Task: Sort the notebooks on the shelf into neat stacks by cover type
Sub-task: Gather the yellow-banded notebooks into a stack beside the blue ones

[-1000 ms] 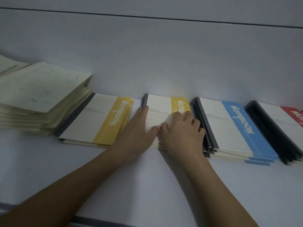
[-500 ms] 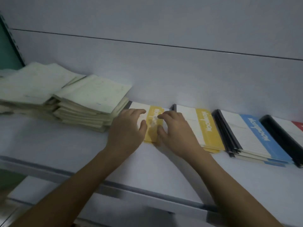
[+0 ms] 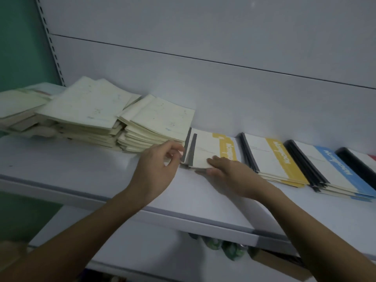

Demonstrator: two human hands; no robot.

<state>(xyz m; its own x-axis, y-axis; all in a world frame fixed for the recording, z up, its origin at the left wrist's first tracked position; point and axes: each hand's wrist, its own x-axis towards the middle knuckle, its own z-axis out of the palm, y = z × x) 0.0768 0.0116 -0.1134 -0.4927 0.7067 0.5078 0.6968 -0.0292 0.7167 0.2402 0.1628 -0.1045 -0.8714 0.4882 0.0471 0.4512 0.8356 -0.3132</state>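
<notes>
Hands at the yellow-banded white notebook stack (image 3: 211, 151) on your pale grey shelf (image 3: 81, 171).
Your right hand (image 3: 230, 171) presses flat on it, fingers straight; your left hand (image 3: 156, 165) hovers beside, grip loosely curled, pinching nothing.

Two bare hands work at the shelf: the left hand (image 3: 157, 169) and the right hand (image 3: 230, 171). To the left of the left hand lie three heaps of plain cream paper-covered notebooks (image 3: 156, 123). Under and to the right of the right hand sit four stacks of dark-spined notebooks: two yellow-banded stacks (image 3: 213, 147) (image 3: 272, 157), one blue-banded stack (image 3: 333, 167), and one black-edged stack with a red corner (image 3: 360, 159), cut off by the frame's right edge.
</notes>
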